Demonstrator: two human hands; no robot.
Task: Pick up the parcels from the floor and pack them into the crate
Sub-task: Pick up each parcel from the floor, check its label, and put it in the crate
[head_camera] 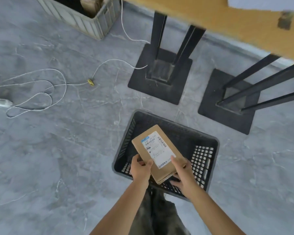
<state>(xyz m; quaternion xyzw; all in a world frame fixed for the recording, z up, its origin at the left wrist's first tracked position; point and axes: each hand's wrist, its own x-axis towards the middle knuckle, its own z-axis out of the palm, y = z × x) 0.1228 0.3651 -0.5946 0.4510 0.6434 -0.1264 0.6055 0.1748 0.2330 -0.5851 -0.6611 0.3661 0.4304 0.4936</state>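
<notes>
You had the parcel [157,150] over the black crate [203,160] opening, label up, not yet set down. Left grip [140,168] and right grip [182,174] both held it by the near end only, thumbs on top. The far end had no support, so my read: if either thumb eased, it could've pivoted and dropped. It also sat skewed to the 4 walls, so a corner might've caught the rim. The loose white cable [58,78] on the floor, well apart to your left, was a trip risk.
</notes>
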